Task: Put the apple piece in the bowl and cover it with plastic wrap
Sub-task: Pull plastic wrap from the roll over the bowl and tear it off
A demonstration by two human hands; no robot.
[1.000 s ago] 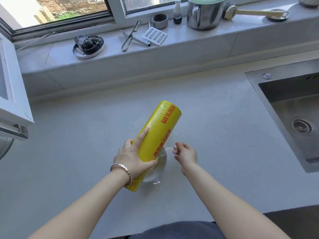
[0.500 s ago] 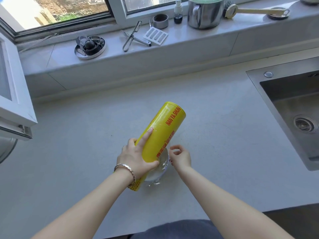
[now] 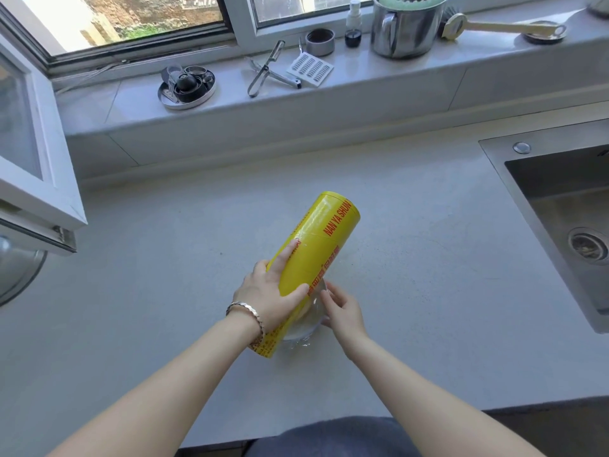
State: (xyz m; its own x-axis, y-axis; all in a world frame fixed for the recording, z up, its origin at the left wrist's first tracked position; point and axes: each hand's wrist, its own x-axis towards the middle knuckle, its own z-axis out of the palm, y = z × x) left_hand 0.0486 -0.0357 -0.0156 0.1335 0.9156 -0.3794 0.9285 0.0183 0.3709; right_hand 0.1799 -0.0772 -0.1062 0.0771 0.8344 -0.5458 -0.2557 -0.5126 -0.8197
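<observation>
Over the grey surface point(image 3: 428, 291) our left hand point(image 3: 267, 296) grips the yellow wrap roll point(image 3: 313, 258) above the bowl point(image 3: 311, 319); our right hand point(image 3: 342, 310) presses film against its rim, fingers loosely spread.

At two o'clock a steel sink point(image 3: 560, 206) sits sunk in the grey counter point(image 3: 164, 275); at twelve, a steel pot point(image 3: 407, 31) and metal peeler point(image 3: 263, 72) rest on the white sill point(image 3: 379, 80).

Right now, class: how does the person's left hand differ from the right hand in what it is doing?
The left hand wraps around the yellow plastic wrap roll; the right hand touches the bowl rim. The left wrist wears a bracelet; the right is bare. Both work over the bowl.
</observation>
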